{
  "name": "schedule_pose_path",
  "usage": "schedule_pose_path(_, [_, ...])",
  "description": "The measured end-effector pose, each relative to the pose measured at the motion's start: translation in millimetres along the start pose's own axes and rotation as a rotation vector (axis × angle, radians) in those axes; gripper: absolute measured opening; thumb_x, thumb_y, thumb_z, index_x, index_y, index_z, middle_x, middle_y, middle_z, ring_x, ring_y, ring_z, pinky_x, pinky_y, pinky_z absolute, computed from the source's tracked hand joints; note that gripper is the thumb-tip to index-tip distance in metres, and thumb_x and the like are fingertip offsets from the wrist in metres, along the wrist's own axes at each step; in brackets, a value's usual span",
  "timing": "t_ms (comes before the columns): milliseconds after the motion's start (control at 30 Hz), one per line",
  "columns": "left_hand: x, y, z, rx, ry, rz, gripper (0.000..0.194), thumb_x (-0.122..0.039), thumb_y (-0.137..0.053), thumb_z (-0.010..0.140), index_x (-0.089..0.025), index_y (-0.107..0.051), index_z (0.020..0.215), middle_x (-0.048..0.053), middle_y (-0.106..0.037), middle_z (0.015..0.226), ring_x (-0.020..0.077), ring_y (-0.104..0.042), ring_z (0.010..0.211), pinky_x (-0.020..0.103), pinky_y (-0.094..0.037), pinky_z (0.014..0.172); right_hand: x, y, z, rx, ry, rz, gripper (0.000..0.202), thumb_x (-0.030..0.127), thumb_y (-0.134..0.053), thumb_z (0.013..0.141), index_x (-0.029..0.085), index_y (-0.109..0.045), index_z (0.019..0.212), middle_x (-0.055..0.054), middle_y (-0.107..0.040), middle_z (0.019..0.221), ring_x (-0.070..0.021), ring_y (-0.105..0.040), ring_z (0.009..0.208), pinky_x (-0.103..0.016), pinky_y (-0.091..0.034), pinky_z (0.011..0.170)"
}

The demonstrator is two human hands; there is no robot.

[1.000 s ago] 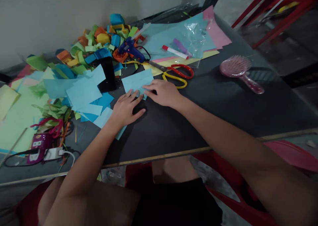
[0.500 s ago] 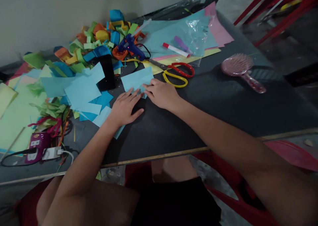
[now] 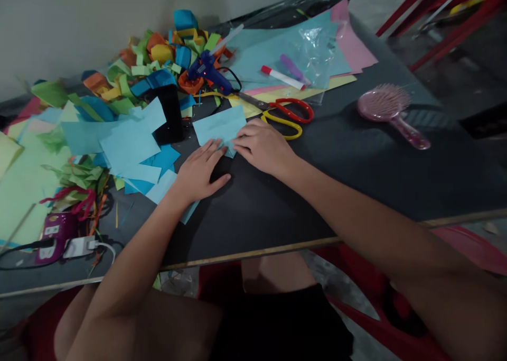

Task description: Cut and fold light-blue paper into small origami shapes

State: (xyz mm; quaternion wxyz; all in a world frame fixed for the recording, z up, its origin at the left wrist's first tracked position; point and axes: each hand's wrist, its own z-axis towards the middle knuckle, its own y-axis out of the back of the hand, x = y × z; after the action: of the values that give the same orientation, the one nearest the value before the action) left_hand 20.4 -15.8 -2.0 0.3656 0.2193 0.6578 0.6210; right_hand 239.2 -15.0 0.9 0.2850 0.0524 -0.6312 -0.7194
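Observation:
A small light blue sheet of paper (image 3: 219, 123) lies on the dark table with its lower part folded up. My left hand (image 3: 201, 172) rests flat on the paper's lower left, fingers stretched and thumb apart. At the sheet's right edge, my right hand (image 3: 264, 147) has its fingers bent together, with the thumb close to the fingertips on the paper. The fingers cover part of the fold. Just beyond my right hand are scissors (image 3: 291, 107) with one red and one yellow handle.
Loose blue paper pieces (image 3: 132, 144) lie left, around a black stand (image 3: 171, 115). Behind are a blue glue gun (image 3: 214, 75) and a heap of coloured paper strips (image 3: 158, 59). A marker (image 3: 283, 77), a pink hairbrush (image 3: 390, 110) and a purple plug adapter (image 3: 57, 234) also lie there.
My right hand has slid slightly right along the paper, and its index finger has drawn back toward the edge. My left hand stays in place.

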Motion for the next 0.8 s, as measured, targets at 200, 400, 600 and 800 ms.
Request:
schedule_pose_path(200, [1, 1.0, 1, 0.026, 0.017, 0.006, 0.071, -0.059, -0.037, 0.096, -0.011, -0.037, 0.149, 0.017, -0.033, 0.159, 0.0312, -0.027, 0.15, 0.049, -0.032, 0.119, 6, -2, -4, 0.136, 0.038, 0.012, 0.046, 0.028, -0.038, 0.099, 0.009, -0.059, 0.136, -0.013, -0.059, 0.141, -0.0283, -0.05, 0.132, -0.046, -0.042, 0.109])
schedule_pose_path(400, [-1, 0.3, 0, 0.009, 0.024, -0.001, 0.07, -0.061, -0.036, 0.096, -0.014, -0.038, 0.149, 0.015, -0.034, 0.159, 0.0312, -0.027, 0.15, 0.05, -0.032, 0.119, 19, -8, -20, 0.152, -0.042, -0.104, 0.058, 0.034, -0.035, 0.099, 0.009, -0.037, 0.152, -0.014, -0.035, 0.158, -0.0296, -0.036, 0.145, -0.05, -0.035, 0.116])
schedule_pose_path(600, [0, -1.1, 0, 0.002, 0.014, 0.004, 0.072, -0.063, -0.033, 0.096, -0.015, -0.037, 0.149, 0.012, -0.036, 0.159, 0.029, -0.027, 0.15, 0.046, -0.031, 0.12, 22, -5, -22, 0.151, -0.046, -0.12, 0.057, 0.035, -0.034, 0.1, 0.011, -0.038, 0.152, -0.013, -0.037, 0.158, -0.0296, -0.037, 0.144, -0.051, -0.035, 0.115])
schedule_pose_path(800, [3, -1.4, 0, -0.002, -0.001, 0.007, 0.072, -0.064, -0.033, 0.096, -0.015, -0.037, 0.149, 0.012, -0.038, 0.158, 0.0302, -0.028, 0.149, 0.048, -0.032, 0.119, 21, -2, -19, 0.165, -0.031, -0.144, 0.059, 0.036, -0.035, 0.099, 0.009, -0.038, 0.151, -0.013, -0.037, 0.158, -0.0302, -0.037, 0.144, -0.052, -0.039, 0.111])
